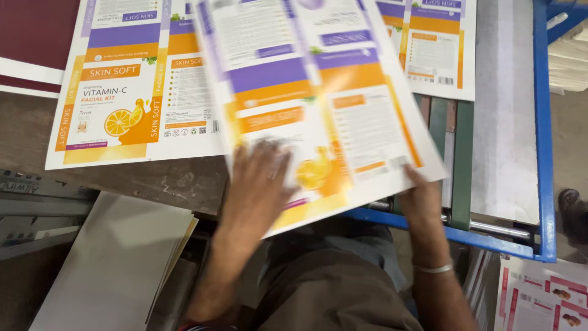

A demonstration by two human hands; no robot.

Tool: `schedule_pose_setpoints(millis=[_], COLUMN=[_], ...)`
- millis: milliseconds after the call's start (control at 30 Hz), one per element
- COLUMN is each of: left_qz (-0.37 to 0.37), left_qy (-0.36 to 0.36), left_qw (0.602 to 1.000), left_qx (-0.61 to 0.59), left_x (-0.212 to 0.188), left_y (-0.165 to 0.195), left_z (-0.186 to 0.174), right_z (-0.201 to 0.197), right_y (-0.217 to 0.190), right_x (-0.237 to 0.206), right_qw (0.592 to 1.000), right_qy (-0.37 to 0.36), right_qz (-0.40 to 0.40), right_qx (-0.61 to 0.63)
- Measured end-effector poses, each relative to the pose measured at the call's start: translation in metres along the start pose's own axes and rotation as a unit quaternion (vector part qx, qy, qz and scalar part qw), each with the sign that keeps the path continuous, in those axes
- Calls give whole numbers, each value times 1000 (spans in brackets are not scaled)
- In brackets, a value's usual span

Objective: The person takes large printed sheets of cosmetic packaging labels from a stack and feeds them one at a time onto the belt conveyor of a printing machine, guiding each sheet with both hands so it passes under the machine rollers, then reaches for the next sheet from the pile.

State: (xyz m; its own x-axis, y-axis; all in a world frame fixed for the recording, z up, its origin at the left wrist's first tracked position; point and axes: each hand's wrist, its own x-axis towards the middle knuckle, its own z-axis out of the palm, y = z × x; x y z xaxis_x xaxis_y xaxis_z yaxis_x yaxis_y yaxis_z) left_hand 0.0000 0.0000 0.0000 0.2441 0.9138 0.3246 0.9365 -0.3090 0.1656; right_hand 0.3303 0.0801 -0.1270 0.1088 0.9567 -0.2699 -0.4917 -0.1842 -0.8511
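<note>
Your left hand (260, 178) lies flat, fingers spread wide, on top of the printed sheet (312, 104), pressing near its lower edge. Your right hand (419, 196) sits at the sheet's lower right corner; it looks closed on the edge there, thumb side up, though motion blur keeps the pinch from reading clearly. A thin bangle (432, 268) rings that wrist.

The sheet is large, glossy card printed in orange, purple and white, and it lies tilted, reaching up and away from both your hands. Its near edge hangs past the worktop (159, 181) toward your lap. Under it and off to the left of your left hand rests another printed sheet of the same kind (131, 92), lying flat and square. Beyond your right hand runs a blue metal frame (544, 153) with rollers, carrying a plain grey board (505, 122).

By its looks, the sheet is light and thin, stiff enough to hold flat yet ready to bow or crease if you lift it by one corner alone. The coated face is probably slippery, so a flat palm will slide it rather than grip it. Two-handed holds at opposite edges, fingers under and thumb over, seem the safest places to take it.

Below your left hand sits a stack of plain pale boards (116, 257); lower right of your right hand lie red-and-white printed sheets (542, 297).
</note>
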Motion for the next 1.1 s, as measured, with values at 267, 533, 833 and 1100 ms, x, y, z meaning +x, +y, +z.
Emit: schedule_pose_setpoints(millis=[267,533,833,1100], left_qz=[-35,-28,-46,-50], left_qy=[76,146,146,149], left_qw=[992,984,983,983], left_qx=[91,93,99,94], left_x=[15,13,81,71], left_y=[-92,-114,-51,-52], left_z=[-16,-25,-1,-7], right_z=[-63,-69,-101,-49], right_y=[-25,9,-36,-62], right_x=[34,-10,18,71], right_qw=[967,965,966,951], right_qy=[227,184,184,223], right_qz=[-113,-182,-175,-214], right_qx=[35,-53,-39,-4])
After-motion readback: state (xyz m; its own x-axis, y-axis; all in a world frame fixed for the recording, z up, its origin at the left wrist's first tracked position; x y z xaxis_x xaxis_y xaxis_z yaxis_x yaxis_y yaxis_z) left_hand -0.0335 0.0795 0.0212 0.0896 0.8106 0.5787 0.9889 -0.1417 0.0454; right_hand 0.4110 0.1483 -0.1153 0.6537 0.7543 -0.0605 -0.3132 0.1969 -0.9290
